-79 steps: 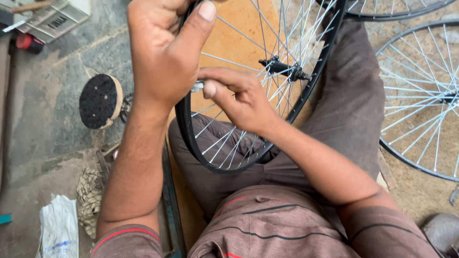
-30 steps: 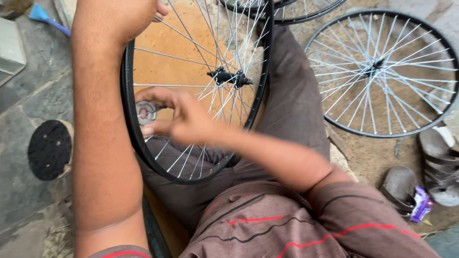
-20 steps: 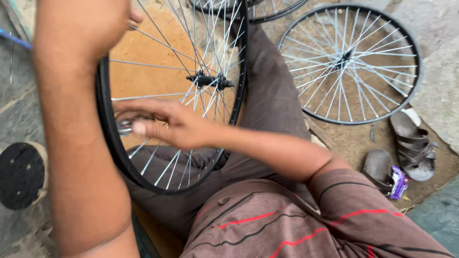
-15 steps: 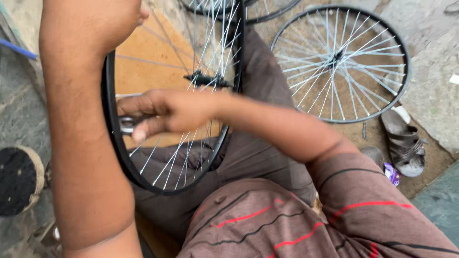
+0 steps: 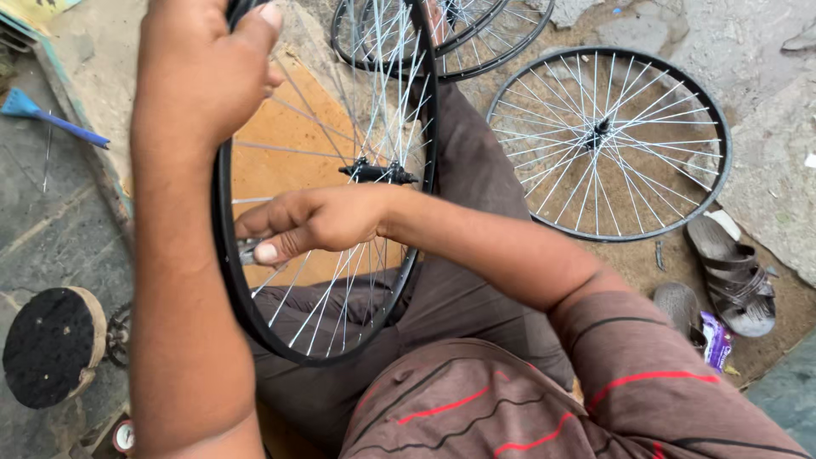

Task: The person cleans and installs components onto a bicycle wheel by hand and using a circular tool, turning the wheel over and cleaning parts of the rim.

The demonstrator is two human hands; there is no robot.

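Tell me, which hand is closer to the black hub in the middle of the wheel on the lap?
The right hand. It sits just below and left of the hub, pinching a small metal tool near the rim. The left hand grips the wheel's top edge, farther up.

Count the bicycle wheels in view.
3: one wheel on the lap, gripped by the left hand; one flat on the ground; one partly cropped at the top.
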